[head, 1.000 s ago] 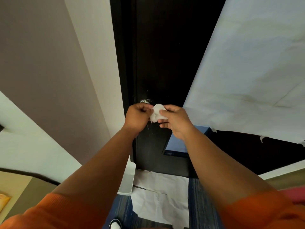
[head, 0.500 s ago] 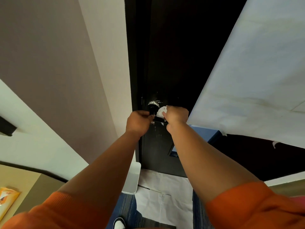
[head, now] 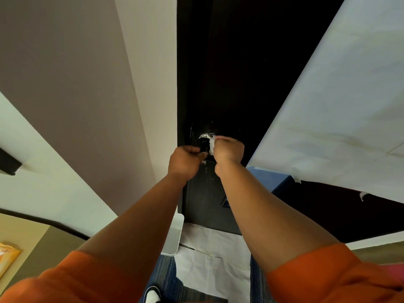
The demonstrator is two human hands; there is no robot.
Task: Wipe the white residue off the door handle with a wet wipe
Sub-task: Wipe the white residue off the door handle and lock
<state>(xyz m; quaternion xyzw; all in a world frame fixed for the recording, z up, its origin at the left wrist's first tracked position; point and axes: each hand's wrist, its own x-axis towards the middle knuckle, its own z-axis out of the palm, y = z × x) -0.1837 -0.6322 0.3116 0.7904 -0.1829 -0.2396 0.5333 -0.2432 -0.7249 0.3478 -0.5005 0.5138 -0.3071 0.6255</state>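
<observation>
From the head camera, a dark door (head: 220, 79) stands straight ahead, with the black door handle (head: 203, 145) low on its left side. White residue (head: 205, 135) shows on the top of the handle and in small flecks on the door just below it.

The right hand (head: 229, 150) is clenched around a bunched wet wipe (head: 211, 148), which it presses against the right side of the handle. The left hand (head: 185, 160) sits just left of the handle with its fingers curled. It seems to grip the handle's lower part, though that contact is in shadow.

Both forearms are bare, with orange sleeves (head: 328, 275) pushed up. White paper (head: 341, 90) hangs on the right, and more paper (head: 209, 256) covers the floor. A white bin (head: 175, 234) stands by the doorframe.
</observation>
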